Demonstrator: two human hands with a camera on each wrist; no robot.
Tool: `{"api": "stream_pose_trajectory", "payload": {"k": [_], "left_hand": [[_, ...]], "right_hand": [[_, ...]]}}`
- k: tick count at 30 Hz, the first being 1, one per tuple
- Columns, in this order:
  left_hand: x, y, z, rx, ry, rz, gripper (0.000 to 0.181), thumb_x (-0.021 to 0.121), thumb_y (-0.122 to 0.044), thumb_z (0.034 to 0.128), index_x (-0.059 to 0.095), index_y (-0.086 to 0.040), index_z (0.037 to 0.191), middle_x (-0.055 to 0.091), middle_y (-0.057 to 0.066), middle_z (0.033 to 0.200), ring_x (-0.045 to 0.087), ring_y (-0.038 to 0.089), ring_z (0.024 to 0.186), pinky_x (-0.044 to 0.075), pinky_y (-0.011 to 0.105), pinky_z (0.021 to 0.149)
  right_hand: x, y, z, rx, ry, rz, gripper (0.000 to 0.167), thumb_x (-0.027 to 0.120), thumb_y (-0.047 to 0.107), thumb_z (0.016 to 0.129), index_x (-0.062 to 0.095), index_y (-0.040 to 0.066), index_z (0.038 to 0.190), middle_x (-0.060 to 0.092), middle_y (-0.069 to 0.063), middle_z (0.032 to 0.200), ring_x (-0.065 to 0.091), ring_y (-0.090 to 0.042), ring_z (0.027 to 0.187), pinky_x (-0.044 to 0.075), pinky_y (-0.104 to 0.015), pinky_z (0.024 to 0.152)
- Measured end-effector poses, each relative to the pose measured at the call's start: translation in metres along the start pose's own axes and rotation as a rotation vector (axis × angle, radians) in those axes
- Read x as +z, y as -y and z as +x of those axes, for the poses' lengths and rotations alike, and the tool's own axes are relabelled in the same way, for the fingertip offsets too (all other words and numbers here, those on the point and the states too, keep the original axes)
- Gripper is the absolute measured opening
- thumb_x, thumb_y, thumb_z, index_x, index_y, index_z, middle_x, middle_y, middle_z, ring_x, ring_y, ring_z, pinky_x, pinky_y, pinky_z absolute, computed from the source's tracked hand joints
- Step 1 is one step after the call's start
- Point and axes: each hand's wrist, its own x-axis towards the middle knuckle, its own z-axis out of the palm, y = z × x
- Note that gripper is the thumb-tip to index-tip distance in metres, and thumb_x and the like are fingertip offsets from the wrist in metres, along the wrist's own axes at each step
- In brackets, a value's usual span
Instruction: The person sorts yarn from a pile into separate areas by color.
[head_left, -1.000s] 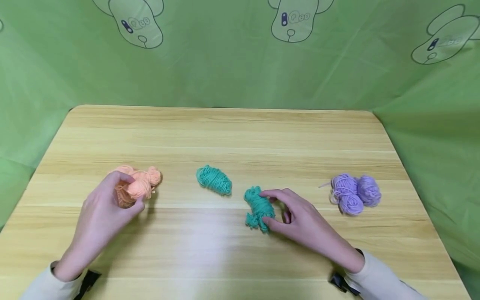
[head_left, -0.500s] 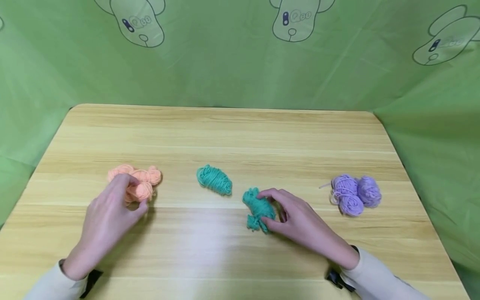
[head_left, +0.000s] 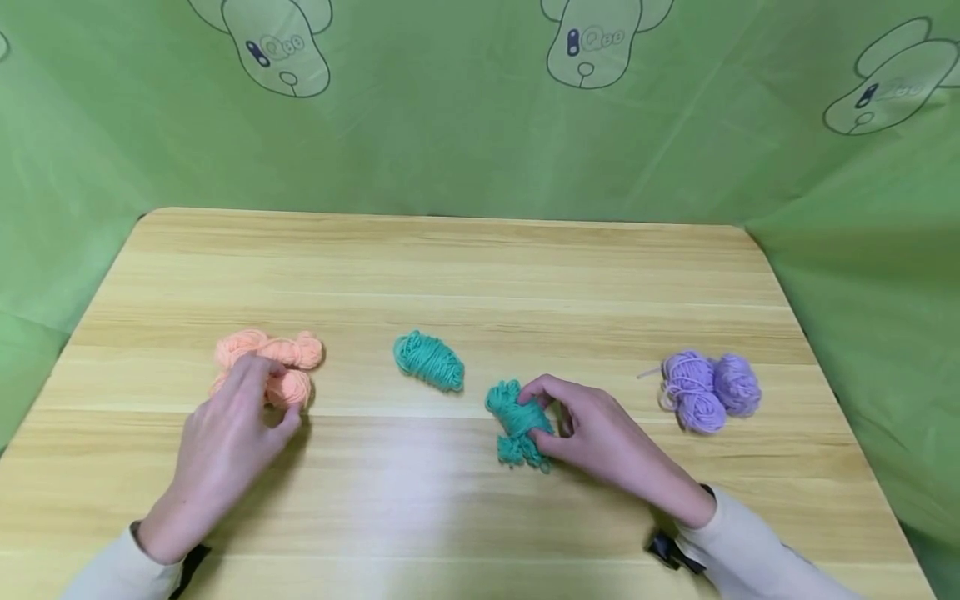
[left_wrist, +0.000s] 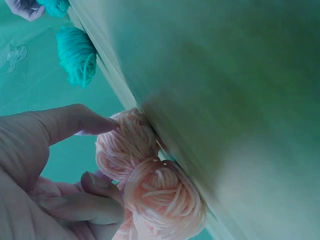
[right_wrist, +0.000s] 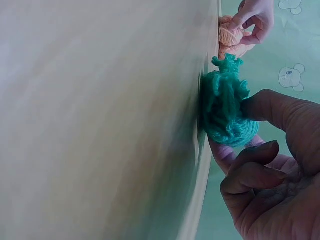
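Peach yarn lies at the left of the table in several small balls. My left hand has its thumb and fingers around the nearest peach yarn ball; in the left wrist view the thumb presses that ball, and a second peach ball lies against it. Behind sits another peach skein. Right of the table's middle, my right hand pinches a teal yarn skein with loose, frayed ends. The right wrist view shows this skein between thumb and fingers, low at the tabletop.
A second teal yarn skein lies between the hands, slightly farther back. At the right, several purple yarn balls sit together with a loose strand. The wooden table meets a green printed cloth behind it.
My left hand has shifted slightly right, lowering its peach ball, and a gap now shows before the back skein. The right hand with the teal skein has moved slightly toward the near edge.
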Motion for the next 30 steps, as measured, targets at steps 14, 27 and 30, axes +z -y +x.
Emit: {"api": "stream_pose_trajectory", "payload": {"k": [14,27,30], "left_hand": [[-0.003,-0.006,0.003,0.069,-0.087,-0.028,0.053,0.091,0.007,0.0747,0.066,0.005,0.122,0.068,0.023,0.120,0.060,0.023,0.066,0.047,0.030,0.046],[0.001,-0.011,0.005,0.128,-0.143,-0.228,0.036,0.080,0.002,0.0858,0.073,-0.003,0.121,0.074,0.011,0.121,0.052,0.012,0.063,0.041,0.019,0.057],[0.002,-0.014,0.007,0.123,-0.102,-0.301,0.040,0.081,0.002,0.0870,0.073,-0.004,0.125,0.073,0.010,0.123,0.053,0.012,0.064,0.042,0.018,0.058]], "right_hand": [[0.001,0.002,-0.003,0.005,-0.034,0.005,0.042,0.089,0.006,0.088,0.071,0.022,0.123,0.069,0.009,0.100,0.053,-0.006,0.066,0.049,-0.028,0.058],[0.000,0.001,-0.003,0.017,-0.067,0.072,0.040,0.085,0.002,0.087,0.075,0.020,0.121,0.067,0.008,0.091,0.049,-0.007,0.062,0.045,-0.027,0.054],[0.001,0.001,-0.003,0.020,-0.077,0.103,0.040,0.085,0.001,0.088,0.075,0.020,0.121,0.060,0.008,0.080,0.048,-0.007,0.061,0.043,-0.027,0.053]]}}
